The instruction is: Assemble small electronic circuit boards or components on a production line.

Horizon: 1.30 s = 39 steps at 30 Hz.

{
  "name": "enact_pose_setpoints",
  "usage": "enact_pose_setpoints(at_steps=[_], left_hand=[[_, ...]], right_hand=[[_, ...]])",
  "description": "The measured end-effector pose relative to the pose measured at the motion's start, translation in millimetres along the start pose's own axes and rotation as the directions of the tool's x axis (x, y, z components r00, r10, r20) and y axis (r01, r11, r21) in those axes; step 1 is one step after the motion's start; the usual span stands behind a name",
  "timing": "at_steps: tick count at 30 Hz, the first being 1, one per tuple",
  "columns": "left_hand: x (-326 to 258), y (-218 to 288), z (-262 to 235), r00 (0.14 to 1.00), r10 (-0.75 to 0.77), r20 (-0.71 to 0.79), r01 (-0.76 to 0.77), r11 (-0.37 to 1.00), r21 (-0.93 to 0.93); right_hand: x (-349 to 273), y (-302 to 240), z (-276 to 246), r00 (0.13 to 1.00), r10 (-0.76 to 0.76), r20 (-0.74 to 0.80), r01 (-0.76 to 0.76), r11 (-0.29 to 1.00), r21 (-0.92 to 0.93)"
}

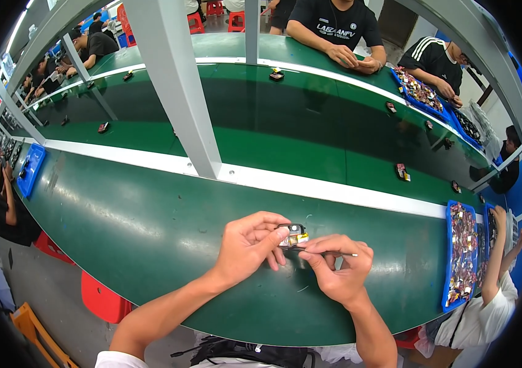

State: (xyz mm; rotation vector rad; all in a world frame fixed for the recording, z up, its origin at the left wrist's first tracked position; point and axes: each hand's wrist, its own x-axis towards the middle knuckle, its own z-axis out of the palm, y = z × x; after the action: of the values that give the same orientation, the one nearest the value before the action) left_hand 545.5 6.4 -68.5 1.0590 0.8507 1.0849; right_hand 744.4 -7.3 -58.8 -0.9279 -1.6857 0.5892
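Observation:
My left hand (245, 246) pinches a small black-cased electronic device (294, 229) between thumb and fingers, just above the green table. Its case stands open toward me, showing a pale inside and a yellow part at its right side. In my right hand (342, 273) is a thin dark rod-like tool (338, 253), held nearly level. One end of the tool meets the lower edge of the device; the other sticks out past my fingers to the right. Whether it is a pry stick or tweezers cannot be made out.
A blue tray (444, 288) full of small parts stands at the right, beside a co-worker's arm (493, 264). Beyond a white rail (310, 187) runs a green conveyor belt (273, 144) carrying several small devices. A grey post (178, 86) rises from the rail. Co-workers sit across.

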Motion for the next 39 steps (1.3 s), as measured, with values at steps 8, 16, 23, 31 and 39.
enact_pose_setpoints(at_steps=[8,16,23,31,39], left_hand=[[2.3,-1.6,6.2,0.999,-0.047,0.024,0.048,0.998,-0.037],[2.1,-2.1,6.2,0.998,-0.039,0.052,0.04,0.999,-0.029],[1.0,-4.0,16.3,1.0,-0.006,-0.01,0.006,0.999,0.048],[0.6,-18.3,21.0,0.995,0.073,-0.073,-0.058,0.982,0.179],[34.1,-6.4,-3.3,0.988,0.054,-0.143,-0.034,0.989,0.141]], right_hand=[[-0.1,-1.9,-4.0,0.999,-0.05,0.002,0.05,0.999,0.016],[-1.7,-4.7,-6.6,1.0,-0.026,-0.004,0.026,0.999,-0.02],[-3.5,0.0,-5.8,0.998,-0.061,-0.011,0.061,0.998,-0.001],[-5.4,3.8,-7.4,0.981,-0.188,0.055,0.194,0.972,-0.132],[-3.7,-2.1,-7.0,0.983,-0.165,-0.08,0.151,0.976,-0.155]])
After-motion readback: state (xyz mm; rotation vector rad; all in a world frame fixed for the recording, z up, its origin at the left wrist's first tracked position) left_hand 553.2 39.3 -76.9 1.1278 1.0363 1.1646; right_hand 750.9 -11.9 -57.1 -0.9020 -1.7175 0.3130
